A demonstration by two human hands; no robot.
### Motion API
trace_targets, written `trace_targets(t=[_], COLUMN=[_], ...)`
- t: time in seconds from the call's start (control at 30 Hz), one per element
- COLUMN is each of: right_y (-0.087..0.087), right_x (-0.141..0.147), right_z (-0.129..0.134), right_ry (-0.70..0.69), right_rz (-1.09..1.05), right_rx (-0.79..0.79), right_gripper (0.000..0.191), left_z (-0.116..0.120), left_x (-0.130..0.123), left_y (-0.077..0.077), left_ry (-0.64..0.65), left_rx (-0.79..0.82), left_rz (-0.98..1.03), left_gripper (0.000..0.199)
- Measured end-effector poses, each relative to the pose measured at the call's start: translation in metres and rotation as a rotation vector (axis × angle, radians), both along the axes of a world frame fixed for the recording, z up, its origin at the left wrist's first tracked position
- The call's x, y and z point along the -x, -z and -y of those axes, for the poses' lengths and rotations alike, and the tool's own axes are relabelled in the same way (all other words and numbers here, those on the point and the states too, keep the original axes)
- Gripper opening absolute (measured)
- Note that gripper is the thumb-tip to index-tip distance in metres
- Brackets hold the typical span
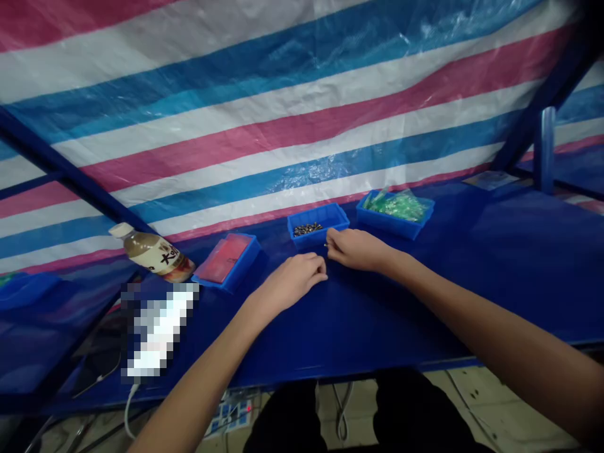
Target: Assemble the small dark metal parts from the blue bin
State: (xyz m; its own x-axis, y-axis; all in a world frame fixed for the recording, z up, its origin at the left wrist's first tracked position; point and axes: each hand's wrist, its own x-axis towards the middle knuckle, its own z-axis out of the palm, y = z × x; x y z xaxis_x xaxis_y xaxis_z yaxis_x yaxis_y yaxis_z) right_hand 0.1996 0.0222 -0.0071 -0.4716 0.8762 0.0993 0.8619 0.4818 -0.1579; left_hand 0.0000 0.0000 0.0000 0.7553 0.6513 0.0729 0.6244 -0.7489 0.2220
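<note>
Trays hold small dark parts, bagged green pieces, a red sheet.

1 head-worn view, facing forward and down, close above left hand, right hand.

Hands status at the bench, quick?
Right hand at the front of the blue tray, fingertips pinched, any held piece too small to tell. Left hand curled, nothing visible in it. Dark small parts in tray. Nothing in the way.
</note>
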Motion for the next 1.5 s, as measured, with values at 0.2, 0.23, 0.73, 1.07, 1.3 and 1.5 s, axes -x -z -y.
trace_targets(t=[0.2,0.23,0.73,1.07,1.3,1.5], right_y=[0.002,0.003,0.017,0.016,0.015,0.017], right_x=[-0.002,-0.002,0.002,0.003,0.004,0.004], right_z=[-0.001,-0.001,-0.003,-0.003,-0.002,-0.005], right_ry=[-0.051,-0.059,-0.153,-0.157,-0.193,-0.267], right_rz=[-0.058,-0.075,-0.228,-0.28,-0.346,-0.507], right_rx=[-0.037,-0.041,-0.062,-0.056,-0.025,-0.008], right_gripper=[0.028,0.027,0.021,0.022,0.024,0.017], left_z=[-0.019,-0.019,-0.027,-0.031,-0.03,-0.031], left_x=[-0.007,-0.005,0.004,0.008,0.009,0.009], left_y=[0.029,0.034,0.037,0.04,0.036,0.036], left_ry=[0.049,0.039,-0.181,-0.11,-0.093,-0.073], left_rx=[-0.096,-0.094,-0.191,-0.167,-0.208,-0.165], left_rz=[0.213,0.254,0.631,0.621,0.609,0.543], left_gripper=[0.015,0.015,0.02,0.013,0.011,0.012])
